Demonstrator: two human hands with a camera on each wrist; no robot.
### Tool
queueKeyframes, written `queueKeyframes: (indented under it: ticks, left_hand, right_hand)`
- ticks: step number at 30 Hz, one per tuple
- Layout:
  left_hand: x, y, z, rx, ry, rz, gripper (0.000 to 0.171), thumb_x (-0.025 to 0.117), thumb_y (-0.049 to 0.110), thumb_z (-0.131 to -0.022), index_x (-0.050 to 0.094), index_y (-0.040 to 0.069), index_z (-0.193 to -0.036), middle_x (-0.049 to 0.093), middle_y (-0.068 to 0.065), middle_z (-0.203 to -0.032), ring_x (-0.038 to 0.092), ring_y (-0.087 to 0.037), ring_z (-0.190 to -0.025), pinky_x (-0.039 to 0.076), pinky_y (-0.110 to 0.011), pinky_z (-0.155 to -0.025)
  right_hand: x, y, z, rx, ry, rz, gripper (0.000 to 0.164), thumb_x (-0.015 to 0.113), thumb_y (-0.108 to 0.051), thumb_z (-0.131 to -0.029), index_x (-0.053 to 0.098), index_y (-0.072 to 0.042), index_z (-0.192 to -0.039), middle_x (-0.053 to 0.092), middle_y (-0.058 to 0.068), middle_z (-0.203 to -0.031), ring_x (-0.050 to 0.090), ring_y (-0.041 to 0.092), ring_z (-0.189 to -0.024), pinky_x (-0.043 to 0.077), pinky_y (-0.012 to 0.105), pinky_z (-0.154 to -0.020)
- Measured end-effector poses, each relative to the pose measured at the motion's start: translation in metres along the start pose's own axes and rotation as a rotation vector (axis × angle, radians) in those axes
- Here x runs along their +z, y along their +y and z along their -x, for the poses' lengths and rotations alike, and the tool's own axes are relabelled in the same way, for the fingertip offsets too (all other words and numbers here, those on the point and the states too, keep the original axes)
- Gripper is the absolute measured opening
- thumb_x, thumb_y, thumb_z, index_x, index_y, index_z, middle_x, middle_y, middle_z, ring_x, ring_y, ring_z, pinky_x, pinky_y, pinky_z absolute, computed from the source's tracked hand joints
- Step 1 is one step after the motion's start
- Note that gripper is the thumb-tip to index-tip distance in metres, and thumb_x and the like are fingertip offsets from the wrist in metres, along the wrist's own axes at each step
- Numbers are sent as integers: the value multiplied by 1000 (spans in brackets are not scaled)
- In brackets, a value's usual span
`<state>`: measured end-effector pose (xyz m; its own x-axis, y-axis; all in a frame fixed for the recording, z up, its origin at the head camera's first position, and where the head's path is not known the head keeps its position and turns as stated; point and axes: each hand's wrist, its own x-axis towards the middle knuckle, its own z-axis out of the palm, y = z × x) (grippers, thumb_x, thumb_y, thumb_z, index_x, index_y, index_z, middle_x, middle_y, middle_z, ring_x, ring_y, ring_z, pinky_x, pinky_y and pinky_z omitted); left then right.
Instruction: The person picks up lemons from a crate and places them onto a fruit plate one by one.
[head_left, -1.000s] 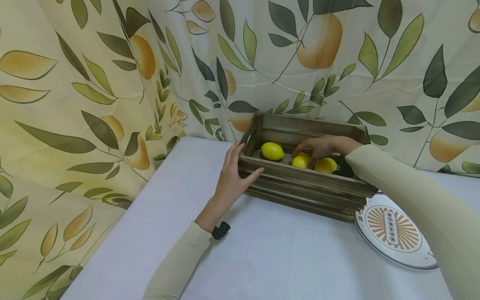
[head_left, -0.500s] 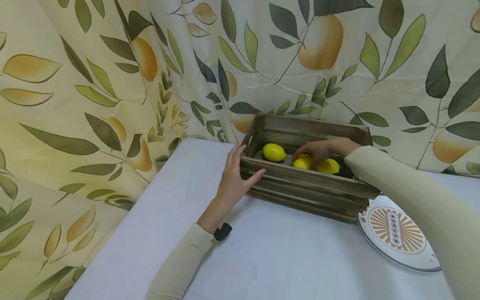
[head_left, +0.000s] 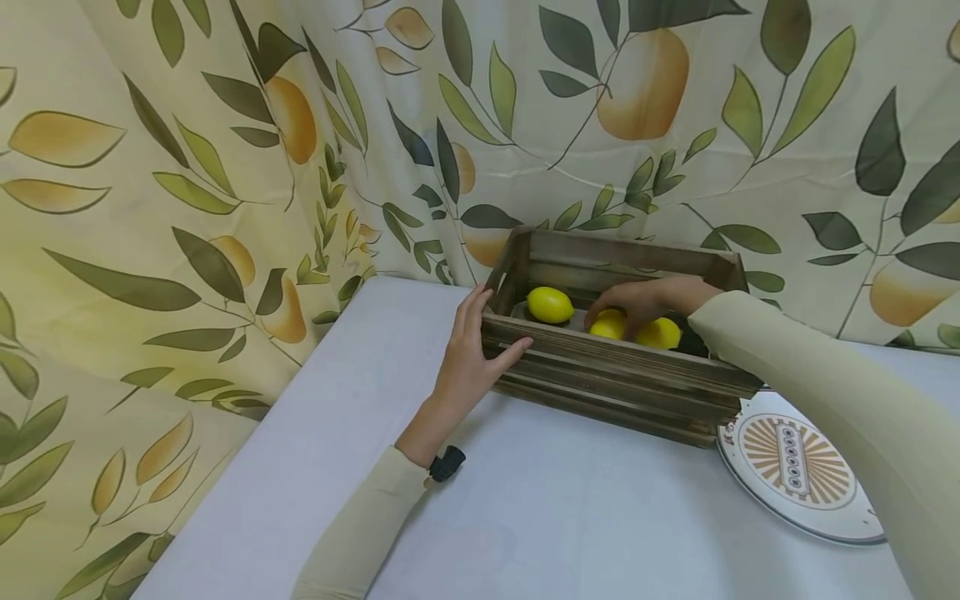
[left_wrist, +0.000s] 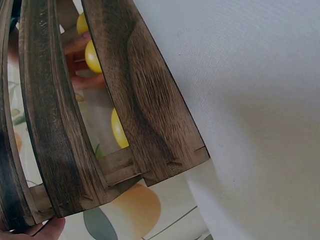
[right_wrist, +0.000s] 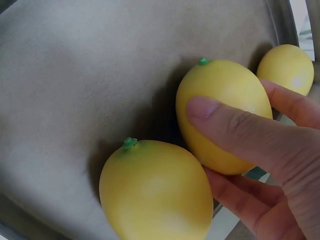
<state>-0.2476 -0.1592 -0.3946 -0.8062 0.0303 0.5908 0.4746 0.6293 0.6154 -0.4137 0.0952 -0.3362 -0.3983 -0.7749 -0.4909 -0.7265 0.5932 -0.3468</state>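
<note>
Three yellow lemons lie in a row inside a slatted wooden crate [head_left: 600, 367]. My right hand [head_left: 637, 302] reaches down into the crate and grips the middle lemon [right_wrist: 225, 115], its thumb across one side and its fingers round the other. Close beside that one sits the right lemon [right_wrist: 155, 190], nearer the camera in the right wrist view. The left lemon [head_left: 551, 305] rests apart, towards the crate's left end. At the crate's front left corner my left hand [head_left: 468, 358] holds on, thumb against the front slat and fingers over the end.
A round white plate [head_left: 798, 467] with an orange sunburst print stands right of the crate, partly behind the right sleeve. White cloth [head_left: 570, 517] covers the table. A fruit-patterned curtain [head_left: 525, 108] hangs close behind the crate.
The head view shifts slightly, so everything sits a little further right and lower. Both hands keep their places, the left at the crate corner, the right at the middle lemon.
</note>
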Motion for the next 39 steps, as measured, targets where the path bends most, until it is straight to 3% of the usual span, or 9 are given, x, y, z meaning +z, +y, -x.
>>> queueKeyframes:
  ticks: [11, 18, 28, 35, 39]
  left_hand:
    - [2, -2, -1, -2, -9, 2, 79, 76, 30, -86, 33, -1, -145, 29, -20, -153, 36, -32, -139, 39, -46, -109]
    - [-1, 2, -1, -3, 3, -2, 79, 77, 28, -85, 33, 0, -145, 29, -18, -154, 36, -32, -139, 39, -46, -109]
    - [6, 4, 1, -9, -3, -8, 78, 77, 30, -86, 34, 0, -144, 30, -19, -153, 37, -33, -138, 40, -45, -108]
    - [3, 6, 3, -5, 9, -1, 78, 78, 27, -85, 35, -1, -143, 31, -20, -152, 38, -33, -138, 39, -45, -109]
    - [2, 4, 3, -14, 4, -7, 78, 77, 29, -85, 34, -1, -144, 30, -18, -153, 37, -33, -139, 38, -44, -110]
  right_hand:
    - [0, 2, -4, -28, -12, -37, 50, 81, -1, -77, 59, -10, -122, 49, 16, -129, 44, 36, -119, 39, 58, -103]
    - [-7, -1, -2, -61, 4, -45, 54, 82, -1, -75, 57, -8, -122, 49, 16, -129, 45, 36, -119, 40, 58, -101]
    - [-10, -7, 10, -87, 120, -86, 54, 84, -4, -73, 59, -6, -121, 50, 15, -129, 44, 33, -118, 40, 53, -103]
    - [-17, -20, 17, -151, 87, -71, 54, 84, -5, -73, 58, -5, -120, 51, 12, -122, 44, 30, -113, 41, 50, -99]
    - [-22, -25, 25, -142, 82, -64, 53, 84, -7, -72, 58, -4, -119, 51, 12, -119, 43, 29, -110, 40, 47, -97]
